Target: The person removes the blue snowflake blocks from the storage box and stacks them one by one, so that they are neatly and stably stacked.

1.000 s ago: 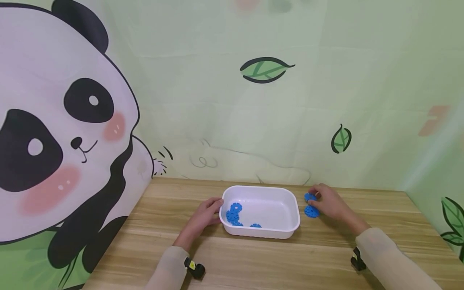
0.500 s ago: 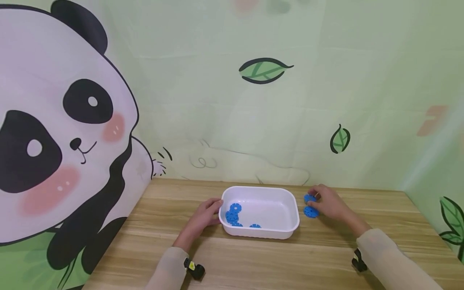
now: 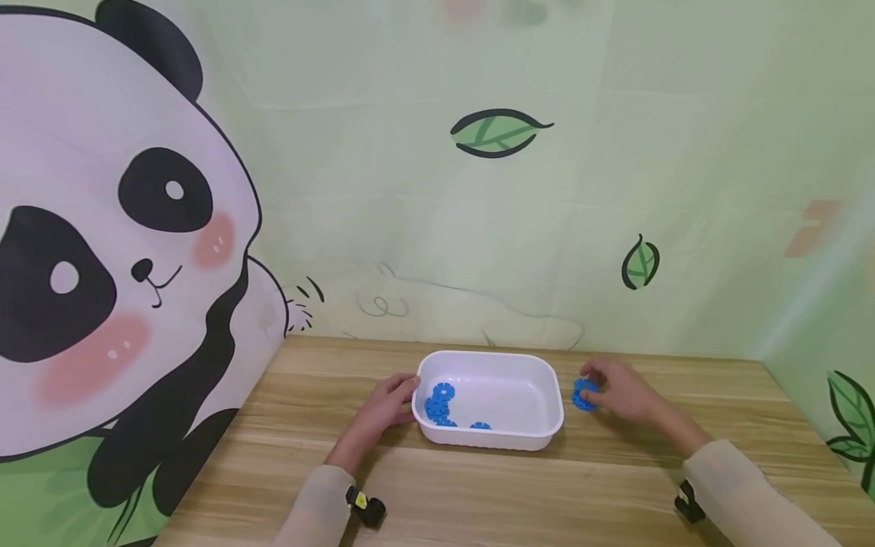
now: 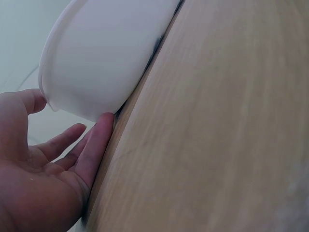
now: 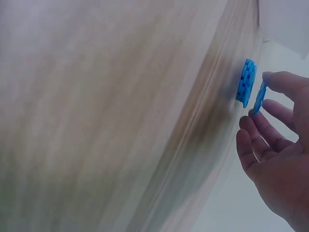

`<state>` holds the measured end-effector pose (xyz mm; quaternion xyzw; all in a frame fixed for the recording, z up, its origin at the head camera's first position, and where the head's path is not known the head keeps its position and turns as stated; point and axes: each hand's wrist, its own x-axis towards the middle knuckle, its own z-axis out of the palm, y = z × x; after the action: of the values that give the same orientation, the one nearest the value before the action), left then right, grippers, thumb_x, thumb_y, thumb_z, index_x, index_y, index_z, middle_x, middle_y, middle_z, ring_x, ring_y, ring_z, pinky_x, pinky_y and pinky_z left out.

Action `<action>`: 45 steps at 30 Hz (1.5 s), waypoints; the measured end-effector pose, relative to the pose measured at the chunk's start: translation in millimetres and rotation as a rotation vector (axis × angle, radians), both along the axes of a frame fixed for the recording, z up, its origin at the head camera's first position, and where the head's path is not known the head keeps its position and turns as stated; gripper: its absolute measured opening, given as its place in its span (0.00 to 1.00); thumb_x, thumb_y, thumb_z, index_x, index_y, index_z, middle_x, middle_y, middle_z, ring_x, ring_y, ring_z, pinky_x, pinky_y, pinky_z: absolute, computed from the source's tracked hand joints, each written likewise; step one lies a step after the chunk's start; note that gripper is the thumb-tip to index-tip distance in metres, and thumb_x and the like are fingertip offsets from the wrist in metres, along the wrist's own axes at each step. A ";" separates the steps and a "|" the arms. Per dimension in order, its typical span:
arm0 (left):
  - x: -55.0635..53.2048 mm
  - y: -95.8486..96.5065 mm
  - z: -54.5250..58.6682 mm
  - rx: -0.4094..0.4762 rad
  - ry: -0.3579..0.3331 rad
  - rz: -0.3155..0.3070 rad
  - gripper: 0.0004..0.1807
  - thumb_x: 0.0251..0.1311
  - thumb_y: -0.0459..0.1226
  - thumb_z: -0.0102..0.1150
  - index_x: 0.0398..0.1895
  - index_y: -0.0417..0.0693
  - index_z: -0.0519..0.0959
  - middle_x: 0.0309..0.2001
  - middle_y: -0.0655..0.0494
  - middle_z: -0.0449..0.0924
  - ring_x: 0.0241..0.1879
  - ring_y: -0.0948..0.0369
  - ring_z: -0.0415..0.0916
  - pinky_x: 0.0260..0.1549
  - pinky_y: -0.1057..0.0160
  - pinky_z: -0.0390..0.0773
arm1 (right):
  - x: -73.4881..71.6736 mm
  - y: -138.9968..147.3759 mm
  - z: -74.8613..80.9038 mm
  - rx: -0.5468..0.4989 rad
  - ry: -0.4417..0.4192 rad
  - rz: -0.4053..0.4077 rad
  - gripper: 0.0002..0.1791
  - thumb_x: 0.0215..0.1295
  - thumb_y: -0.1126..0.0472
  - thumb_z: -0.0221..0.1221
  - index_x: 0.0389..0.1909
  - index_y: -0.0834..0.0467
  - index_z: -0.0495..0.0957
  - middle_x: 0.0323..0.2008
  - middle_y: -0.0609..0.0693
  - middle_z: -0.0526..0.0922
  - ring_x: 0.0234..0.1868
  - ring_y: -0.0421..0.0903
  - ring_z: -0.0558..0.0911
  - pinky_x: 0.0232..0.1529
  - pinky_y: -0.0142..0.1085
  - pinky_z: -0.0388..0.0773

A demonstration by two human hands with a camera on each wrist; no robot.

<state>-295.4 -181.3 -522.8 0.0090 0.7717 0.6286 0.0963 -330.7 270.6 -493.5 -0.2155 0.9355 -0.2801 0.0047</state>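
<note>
A white plastic tub [image 3: 492, 439] stands on the wooden table. My left hand [image 3: 380, 410] is at its left end, thumb at the rim and a finger against the lower wall in the left wrist view. Several blue notched discs [image 3: 438, 408] lie inside the tub, mostly at its left end. Right of the tub, my right hand [image 3: 623, 390] pinches a blue notched disc [image 5: 260, 98] between thumb and fingers. That disc is held just above a small stack of blue notched discs [image 5: 246, 83] on the table, with a narrow gap between them.
The wooden table [image 3: 478, 494] meets a pale green printed backdrop [image 3: 547, 228] just behind the tub. A printed panda [image 3: 205, 357] covers the left side. Each wrist wears a small black camera [image 3: 369, 510].
My right hand has moved slightly toward me, bringing its disc from behind the stack to over it. The left hand and the tub stay put.
</note>
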 end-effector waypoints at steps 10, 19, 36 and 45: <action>-0.9 -1.1 -0.8 0.013 0.002 -0.002 0.35 0.78 0.57 0.53 0.75 0.41 0.71 0.69 0.40 0.75 0.66 0.46 0.76 0.55 0.54 0.86 | 6.1 -5.0 -4.8 -0.004 -0.014 0.024 0.18 0.67 0.62 0.72 0.52 0.68 0.81 0.44 0.54 0.81 0.46 0.52 0.81 0.50 0.51 0.85; -1.5 -0.8 -0.1 0.006 0.006 -0.001 0.35 0.79 0.57 0.53 0.75 0.41 0.71 0.69 0.40 0.75 0.66 0.46 0.76 0.55 0.55 0.86 | 10.2 -6.0 0.4 0.018 0.032 0.049 0.17 0.66 0.62 0.72 0.51 0.67 0.83 0.43 0.53 0.81 0.45 0.51 0.81 0.49 0.51 0.85; -1.8 -0.9 -0.9 0.010 0.008 -0.003 0.34 0.79 0.56 0.53 0.74 0.41 0.71 0.69 0.40 0.75 0.66 0.46 0.77 0.55 0.54 0.86 | 11.3 -4.3 -5.4 0.035 0.006 0.057 0.20 0.65 0.62 0.74 0.52 0.67 0.82 0.44 0.53 0.82 0.45 0.51 0.82 0.49 0.52 0.85; -1.4 -0.9 -0.8 -0.002 0.007 -0.001 0.35 0.78 0.58 0.53 0.74 0.42 0.71 0.70 0.41 0.75 0.67 0.46 0.76 0.55 0.54 0.86 | 10.7 -1.1 -8.4 0.125 0.128 0.091 0.23 0.64 0.56 0.74 0.56 0.64 0.83 0.47 0.55 0.82 0.45 0.51 0.80 0.50 0.54 0.83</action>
<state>-296.8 -182.3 -523.6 0.0116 0.7726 0.6278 0.0942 -320.0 269.5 -501.9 -0.2746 0.9387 -0.2063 -0.0288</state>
